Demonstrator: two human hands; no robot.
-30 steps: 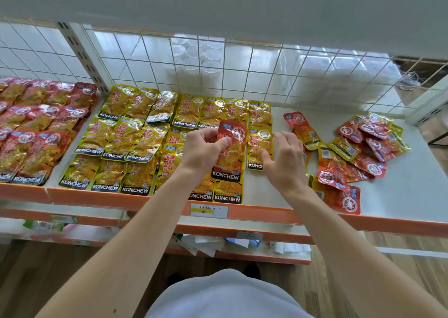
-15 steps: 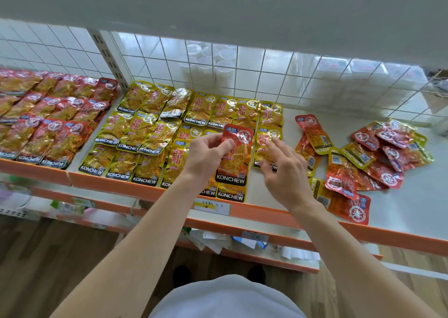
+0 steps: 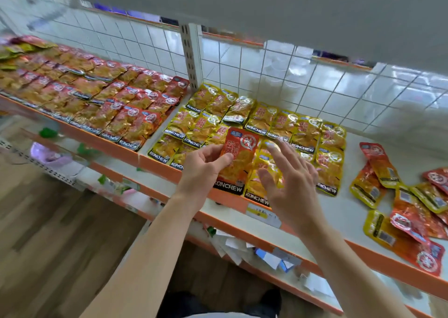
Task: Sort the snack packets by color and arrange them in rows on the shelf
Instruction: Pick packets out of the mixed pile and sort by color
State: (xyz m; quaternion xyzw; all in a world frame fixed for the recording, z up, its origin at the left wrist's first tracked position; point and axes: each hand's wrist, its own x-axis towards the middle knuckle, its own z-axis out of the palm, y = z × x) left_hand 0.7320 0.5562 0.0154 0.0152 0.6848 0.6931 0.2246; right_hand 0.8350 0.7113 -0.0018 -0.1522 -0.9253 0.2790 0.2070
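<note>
White perforated upright post (image 3: pixel 192 51) noted. Wire grid panels (image 3: pixel 278 80) flank it; wooden floor (image 3: pixel 60 233) and loose paper slips (image 3: pixel 232 247) lie below it.

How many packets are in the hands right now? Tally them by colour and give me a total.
Red: 1, the red packet pinched by the left hand
Yellow: 0, the right hand is open and holds nothing
Total: 1

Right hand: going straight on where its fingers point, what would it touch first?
Probably the yellow packets in rows just beyond the right hand, beside the red packet the left hand holds; depth is unclear, so it might pass above them.
</note>
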